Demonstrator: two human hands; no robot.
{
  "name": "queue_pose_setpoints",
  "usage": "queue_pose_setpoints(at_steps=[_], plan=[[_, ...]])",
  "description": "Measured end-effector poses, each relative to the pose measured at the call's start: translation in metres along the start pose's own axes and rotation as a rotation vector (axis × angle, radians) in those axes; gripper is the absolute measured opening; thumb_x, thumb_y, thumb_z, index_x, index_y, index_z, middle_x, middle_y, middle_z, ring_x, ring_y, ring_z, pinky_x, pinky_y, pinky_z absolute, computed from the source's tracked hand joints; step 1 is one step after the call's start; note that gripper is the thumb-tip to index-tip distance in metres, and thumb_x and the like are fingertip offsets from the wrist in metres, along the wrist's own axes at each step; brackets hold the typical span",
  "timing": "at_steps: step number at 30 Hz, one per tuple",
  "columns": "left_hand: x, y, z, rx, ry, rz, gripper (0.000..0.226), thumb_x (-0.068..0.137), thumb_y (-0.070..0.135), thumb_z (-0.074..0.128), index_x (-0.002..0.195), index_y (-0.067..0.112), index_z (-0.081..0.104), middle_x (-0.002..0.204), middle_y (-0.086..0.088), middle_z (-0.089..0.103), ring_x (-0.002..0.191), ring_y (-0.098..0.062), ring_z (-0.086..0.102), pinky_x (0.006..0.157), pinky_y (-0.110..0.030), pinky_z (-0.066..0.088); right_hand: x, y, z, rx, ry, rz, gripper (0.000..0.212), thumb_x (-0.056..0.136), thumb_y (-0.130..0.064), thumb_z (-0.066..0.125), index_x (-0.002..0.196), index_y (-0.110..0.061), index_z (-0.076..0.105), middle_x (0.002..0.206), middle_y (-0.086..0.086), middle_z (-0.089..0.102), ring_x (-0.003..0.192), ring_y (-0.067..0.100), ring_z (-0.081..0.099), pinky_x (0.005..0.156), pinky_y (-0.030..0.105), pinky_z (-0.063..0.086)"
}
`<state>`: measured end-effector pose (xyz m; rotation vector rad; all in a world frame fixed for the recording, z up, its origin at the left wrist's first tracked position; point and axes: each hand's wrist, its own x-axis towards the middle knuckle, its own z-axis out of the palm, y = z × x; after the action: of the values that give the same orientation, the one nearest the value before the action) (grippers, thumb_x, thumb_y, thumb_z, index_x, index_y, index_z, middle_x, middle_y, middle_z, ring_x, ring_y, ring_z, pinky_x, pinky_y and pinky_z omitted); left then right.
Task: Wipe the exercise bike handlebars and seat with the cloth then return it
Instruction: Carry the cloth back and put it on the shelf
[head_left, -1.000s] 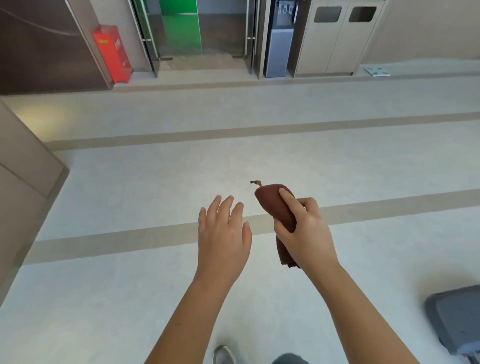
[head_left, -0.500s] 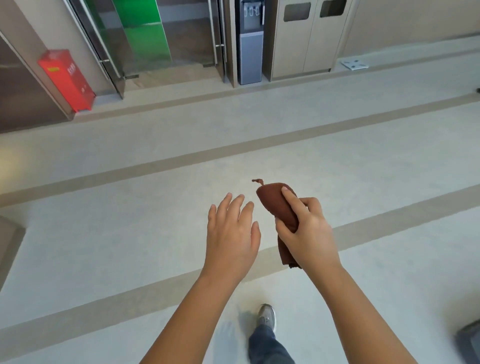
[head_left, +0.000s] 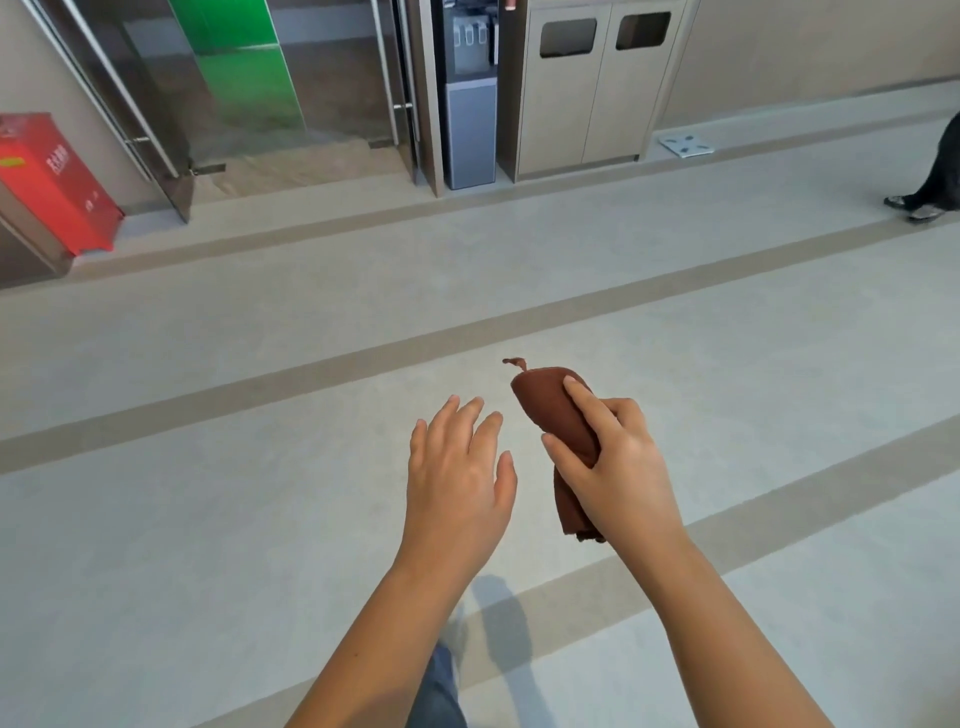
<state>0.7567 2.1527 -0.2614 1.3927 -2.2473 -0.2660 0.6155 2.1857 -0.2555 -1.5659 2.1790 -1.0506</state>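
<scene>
1. Brown cloth (head_left: 540, 405), rolled into a soft bundle, sits just right of frame centre, in the air above the floor (head_left: 208, 519).
2. Right hand (head_left: 623, 467) grips it round the middle: thumb on the near side, index finger laid along the top, the rest curled behind. A twisted corner sticks out at the top and a loose end hangs below the palm.
3. Left hand (head_left: 457, 483) is just beside it, not touching. Palm down, fingers straight and close together, holding nothing.
4. Handling guess: light, limp, non-slip, not fragile. It will unroll if the grip goes slack. Hold it mid-bundle, or spread it flat under the palm for wiping.
5. No exercise bike in frame.
6. Surroundings: matte pale floor with tan stripes. Metal twin-slot bins (head_left: 592, 88), a grey water dispenser (head_left: 467, 119) and glass doors (head_left: 249, 88) run along the top. A red box (head_left: 52, 182) sits at upper left.
</scene>
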Motion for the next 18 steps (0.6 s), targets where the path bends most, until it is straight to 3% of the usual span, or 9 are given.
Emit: queue_pose_setpoints(at_steps=[4, 13, 18], plan=[[0.076, -0.047, 0.020, 0.023, 0.006, -0.021, 0.037, 0.091, 0.025, 0.051, 0.125, 0.012, 0.054, 0.136, -0.009, 0.048, 0.132, -0.027, 0.034, 0.108, -0.041, 0.013, 0.083, -0.009, 0.043, -0.019, -0.018, -0.020, 0.055, 0.083, -0.035, 0.061, 0.135, -0.031, 0.040, 0.114, 0.004, 0.048, 0.089, 0.023, 0.057, 0.076, 0.033, 0.050], [0.281, -0.168, 0.014, 0.008, 0.046, -0.035, 0.032, 0.084, 0.012, 0.061, 0.115, 0.003, 0.059, 0.126, -0.016, 0.056, 0.125, -0.034, 0.043, 0.103, -0.054, 0.028, 0.300, -0.073, 0.143, -0.035, -0.084, -0.083, 0.055, 0.084, -0.033, 0.059, 0.135, -0.035, 0.039, 0.112, 0.001, 0.047, 0.090, 0.022, 0.055, 0.075, 0.030, 0.048], [0.378, -0.202, 0.025, -0.006, 0.015, -0.046, 0.035, 0.088, 0.013, 0.055, 0.121, 0.004, 0.055, 0.133, -0.015, 0.050, 0.131, -0.032, 0.034, 0.109, -0.050, 0.019, 0.389, -0.075, 0.171, -0.018, -0.034, -0.065, 0.055, 0.083, -0.032, 0.061, 0.134, -0.032, 0.041, 0.112, 0.001, 0.049, 0.088, 0.020, 0.056, 0.072, 0.026, 0.045]])
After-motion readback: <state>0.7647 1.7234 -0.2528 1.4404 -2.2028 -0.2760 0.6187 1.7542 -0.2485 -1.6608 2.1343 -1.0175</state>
